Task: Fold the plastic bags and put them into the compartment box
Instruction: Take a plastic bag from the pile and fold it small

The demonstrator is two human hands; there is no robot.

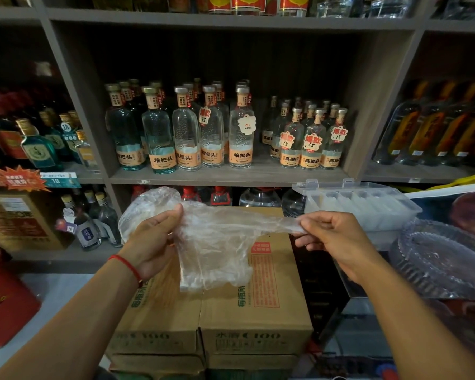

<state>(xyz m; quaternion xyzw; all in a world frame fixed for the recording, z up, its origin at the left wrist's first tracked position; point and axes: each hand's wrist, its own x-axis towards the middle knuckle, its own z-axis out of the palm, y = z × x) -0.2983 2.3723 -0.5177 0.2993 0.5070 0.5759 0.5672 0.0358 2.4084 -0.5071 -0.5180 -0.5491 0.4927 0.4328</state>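
Head view. Both hands are raised over two stacked cardboard cartons, in front of shop shelving stocked with clear liquor bottles.

A clear plastic bag is held in the air, stretched between the hands. Left hand: fingers curled round the bunched left part of the film, thumb on top; the bag's loose edge balloons above and behind the knuckles. A red string sits on that wrist. Right hand: thumb and fingertips pinch a narrow twisted strip at the bag's right end. The middle of the bag hangs down in a crumpled flap, not touching the cartons as far as I can tell.

The clear compartment box sits to the right, just beyond the right hand, lid open toward the shelf. Its cells hold pale folded shapes, probably bags already stowed; contents are too faint to confirm.

Judgement: bag still being straightened, no clean fold yet.

Risks:
- Thin film under tension; a harder pull on the twisted strip could tear or stretch it.
- Pinch on the right end is small; it may slip and the bag drop onto the cartons.
- Trapped air in the ballooned edge would leave a bulky fold that will not seat in a cell.
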